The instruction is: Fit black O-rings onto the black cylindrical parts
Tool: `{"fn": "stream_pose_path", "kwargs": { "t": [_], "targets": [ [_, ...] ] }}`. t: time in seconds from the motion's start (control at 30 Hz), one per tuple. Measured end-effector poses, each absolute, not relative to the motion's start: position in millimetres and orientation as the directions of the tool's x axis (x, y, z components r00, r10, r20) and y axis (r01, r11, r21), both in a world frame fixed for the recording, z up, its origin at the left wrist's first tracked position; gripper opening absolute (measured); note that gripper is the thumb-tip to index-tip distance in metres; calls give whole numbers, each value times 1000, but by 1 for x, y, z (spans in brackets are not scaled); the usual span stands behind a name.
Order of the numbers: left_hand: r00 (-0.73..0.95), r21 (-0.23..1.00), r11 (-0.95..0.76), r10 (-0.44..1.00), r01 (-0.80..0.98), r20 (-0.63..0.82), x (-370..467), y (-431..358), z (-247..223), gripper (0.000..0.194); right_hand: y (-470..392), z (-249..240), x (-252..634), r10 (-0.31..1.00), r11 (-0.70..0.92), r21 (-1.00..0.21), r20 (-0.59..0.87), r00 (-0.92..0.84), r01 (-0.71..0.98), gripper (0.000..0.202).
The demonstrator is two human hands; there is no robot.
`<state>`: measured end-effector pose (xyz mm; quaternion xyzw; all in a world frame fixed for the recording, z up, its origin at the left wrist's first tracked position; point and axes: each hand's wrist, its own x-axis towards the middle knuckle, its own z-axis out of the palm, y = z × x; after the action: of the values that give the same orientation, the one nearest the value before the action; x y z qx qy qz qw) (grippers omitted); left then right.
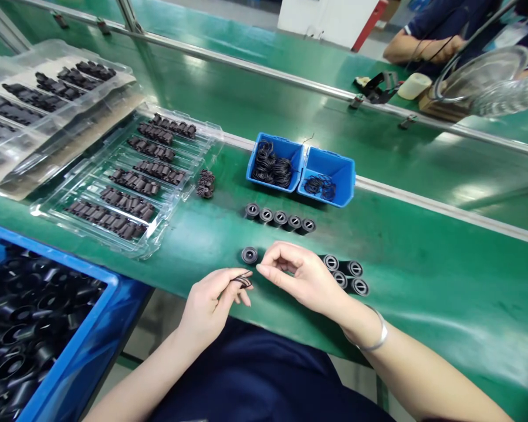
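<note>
Beyond the metal rail [246, 65] I can see a co-worker in dark blue [440, 20], a clear hood [488, 71] with a ribbed duct [514, 98], a pale cup [414, 86] beside a black holder [382, 89], and, farther off, a white cabinet [321, 20] edged by a red strip [369, 24].

Left hand [206, 302] pinching black rings [243, 281], right hand [307, 278] near black cylinder [249, 255]

A glossy green bench [444, 281] carries stacked trays [74, 140] at upper left, a clear tray [169, 196] left of centre, a dark cluster [205, 183], two blue bins [334, 164] — and, mid-frame, five cylinders [280, 219] in a row, a lone cylinder [249, 255], more cylinders [355, 269] rightward.
</note>
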<state>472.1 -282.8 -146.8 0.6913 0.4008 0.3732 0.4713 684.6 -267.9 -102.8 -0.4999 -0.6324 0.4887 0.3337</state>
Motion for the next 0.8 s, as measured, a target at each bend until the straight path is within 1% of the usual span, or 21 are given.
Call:
{"fn": "stream_pose_path", "kwargs": {
  "t": [0.1,0.2,0.3,0.43,0.57,0.8],
  "targets": [
    [345,921,-281,921,271,179,463,-281,-149,24,-264,-111,682,975,-85,-966,-131,-182,244,21],
    [320,826,-401,903,397,285,454,-276,-152,24,-257,-120,680,971,-128,-957,-174,-165,260,22],
    [364,705,-534,843,467,397,449,-271,-156,25,-252,-126,678,970,-132,-942,-187,-158,308,21],
    [443,565,-669,743,483,502,449,-268,-161,26,-249,-131,677,969,-129,-926,-193,-152,355,20],
    [512,476,-733,680,486,525,451,-269,-163,30,-248,-132,677,969,-115,-928,-183,-166,354,20],
    [564,430,-786,619,445,547,451,-268,-166,30,-247,-131,676,969,-97,-925,-172,-176,367,20]
  ]
}}
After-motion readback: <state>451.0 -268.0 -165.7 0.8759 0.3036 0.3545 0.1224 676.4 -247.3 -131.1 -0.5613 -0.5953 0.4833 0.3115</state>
